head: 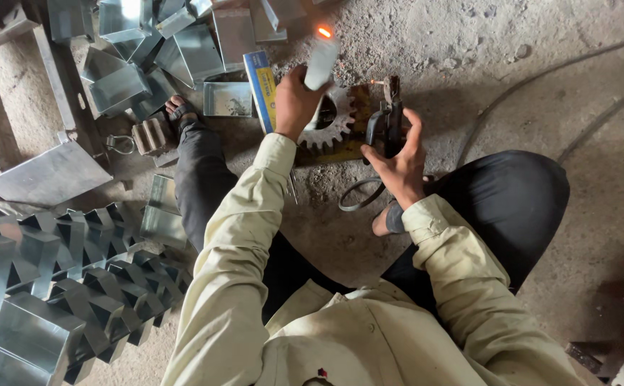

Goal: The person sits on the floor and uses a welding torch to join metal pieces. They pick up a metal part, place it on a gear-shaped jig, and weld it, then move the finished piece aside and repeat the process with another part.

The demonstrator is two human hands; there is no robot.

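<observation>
Head view, looking down at your lap as you squat on a gritty floor (541, 43). Your left hand (294, 100) is closed around a pale, blurred piece (321, 63), lifted above a toothed gear (330, 129); what the piece is cannot be told. Just past its far end glows an orange spot (324, 31). Your right hand (400, 161) is wrapped around a dark electrode holder (390, 118), fingers curled on the handle, thumb along its side. A small spark (378, 82) shows at the holder's tip, just beside the gear's right edge. The gear lies flat on a yellowish plate (358, 107) on the floor, between your two hands and just ahead of your knees. A blue and yellow box (262, 86) stands on edge, touching the left side of your left hand. A dark cable (358, 196) loops under your right wrist. To your left, folded sheet-metal boxes (122, 78) lie scattered at the top, and a row of similar pieces (69, 264) is stacked nearer you. Your sandalled foot (181, 109) rests among them.
</observation>
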